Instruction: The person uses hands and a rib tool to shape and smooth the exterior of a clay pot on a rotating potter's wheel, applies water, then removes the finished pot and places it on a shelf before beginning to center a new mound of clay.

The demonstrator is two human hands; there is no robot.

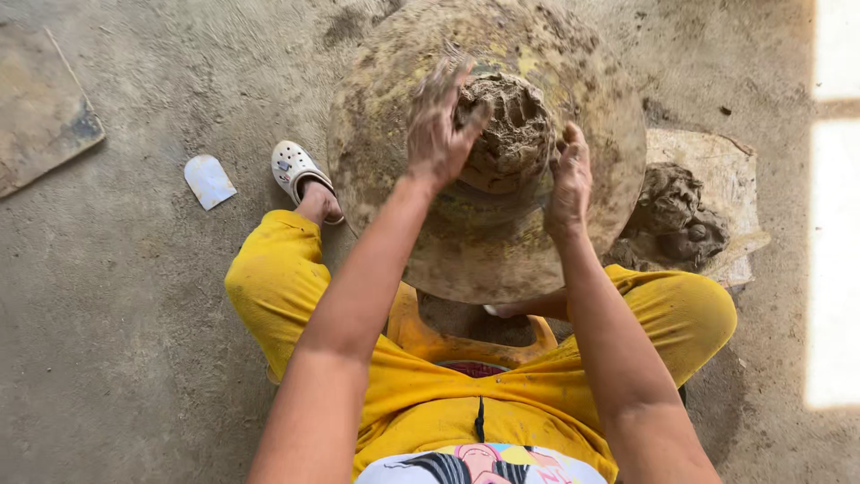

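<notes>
A person in yellow trousers sits low on the floor with a round, mud-caked wheel (pixel 488 242) between the knees. A rough lump of clay (pixel 511 130) sits on the wheel, a little far of its middle, its top pitted with finger dents. The left hand (pixel 439 125) lies against the lump's left side with the fingers spread and curved onto it, pressing rather than gripping. The right hand (pixel 571 184) is at the lump's right and near side; its fingers curl in toward the clay, though how firmly they press cannot be told from here.

Judging from how things lie, the lump is uneven and appears off-centre, so if the wheel turns it could wobble, slump or slide toward the rim. Uneven pressure from the two hands could push it further out of true. The clay looks crumbly and fairly dry on top, so it may crack or shed bits under hard squeezing. The bare forearms reach over the wheel's near edge and could brush it.

No true container shows. The nearest thing to one is a pale flat board (pixel 730 175) on the floor, right of the wheel, which bears a heap of spare clay (pixel 672 220). On the left lie a white scrap (pixel 209 180) and a white clog (pixel 294 166) on the person's foot; a slab (pixel 40 108) rests at the far left.
</notes>
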